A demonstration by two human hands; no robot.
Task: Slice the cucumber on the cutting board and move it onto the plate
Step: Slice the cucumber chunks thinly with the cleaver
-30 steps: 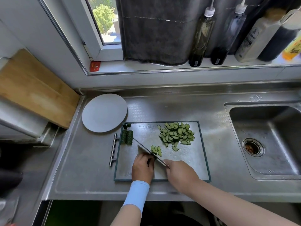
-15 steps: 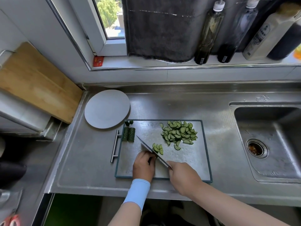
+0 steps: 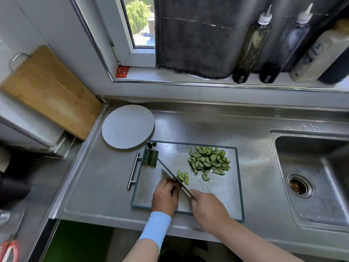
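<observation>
Several bottles [image 3: 251, 46] stand on the window ledge, and the sink [image 3: 311, 186] takes the counter's right end. The grey plate [image 3: 128, 126] lies near the counter's back left corner, just beside the cutting board [image 3: 175, 154]. On the board, a heap of pale half-moon slices [image 3: 208, 160] lies toward its far right corner, and two dark uncut pieces [image 3: 150, 157] at its left edge. The right hand [image 3: 207, 207] grips the knife [image 3: 170, 173]. The left hand [image 3: 165, 195] curls against the blade and hides what is under it.

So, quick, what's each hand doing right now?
Right hand: grips the long steel knife.
Left hand: curled beside its blade; whether it holds anything cannot be told.
</observation>
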